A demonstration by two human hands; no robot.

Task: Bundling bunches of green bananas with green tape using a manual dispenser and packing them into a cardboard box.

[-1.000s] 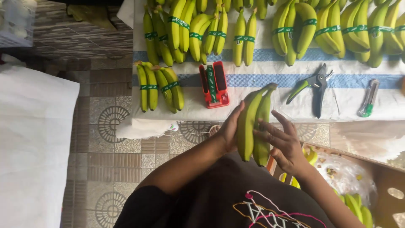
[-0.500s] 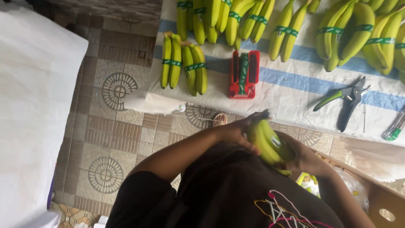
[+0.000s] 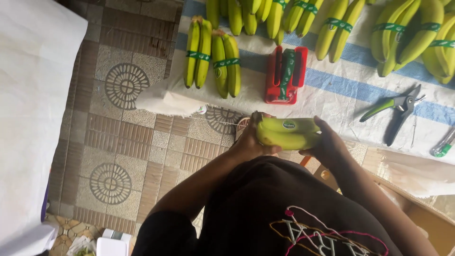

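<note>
Both hands hold a small bunch of green-yellow bananas sideways in front of my chest. My left hand grips its stem end on the left. At the other end my right hand wraps around the tips. A small oval sticker shows on the top banana. Just beyond the bunch a red tape dispenser with green tape lies on a white cloth with blue stripes. Two banded banana pairs lie to its left.
Several more banded banana bunches line the cloth's far side. Green-handled pruning shears lie at the right, with a small green-tipped tool beyond them. White sheeting covers the left over the patterned tile floor. A cardboard box edge is at lower right.
The bunch has turned from upright to lying sideways between my hands. My view has shifted left and down, so the cloth and dispenser now sit further right.
</note>
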